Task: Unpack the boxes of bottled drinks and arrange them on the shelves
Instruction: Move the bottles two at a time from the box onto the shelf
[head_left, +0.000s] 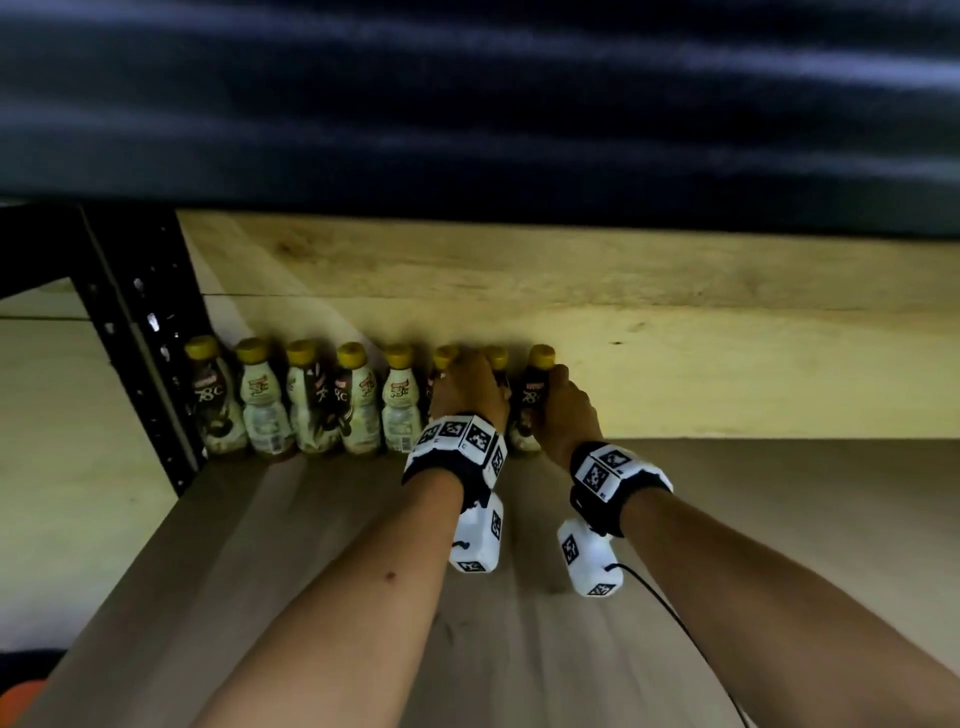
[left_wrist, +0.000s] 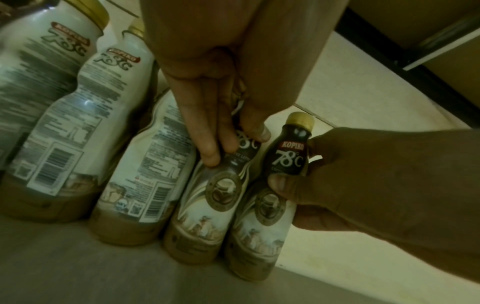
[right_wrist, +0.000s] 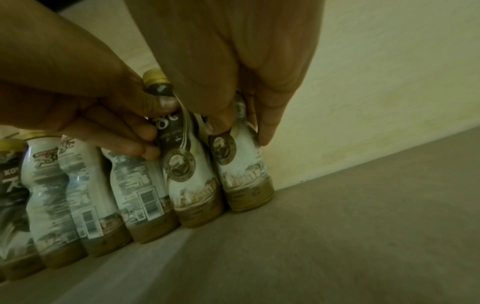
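Several coffee bottles with yellow caps (head_left: 301, 400) stand in a row along the back of a wooden shelf (head_left: 337, 597). My left hand (head_left: 467, 382) grips the second bottle from the right end (left_wrist: 215, 205), fingers curled round its neck; in the head view only its cap (head_left: 497, 357) shows. My right hand (head_left: 558, 402) grips the last bottle at the right end (head_left: 530, 410), thumb in front and fingers behind. Both bottles stand upright on the board, touching each other. The right wrist view shows the right hand (right_wrist: 233, 119) on the end bottle (right_wrist: 242, 170) and the left hand (right_wrist: 124, 127) beside it.
A black perforated shelf post (head_left: 140, 338) stands just left of the row. A pale back panel (head_left: 675, 364) closes the shelf behind the bottles. The dark underside of the upper shelf (head_left: 467, 104) hangs overhead. Bare shelf board (head_left: 753, 493) lies right of the end bottle.
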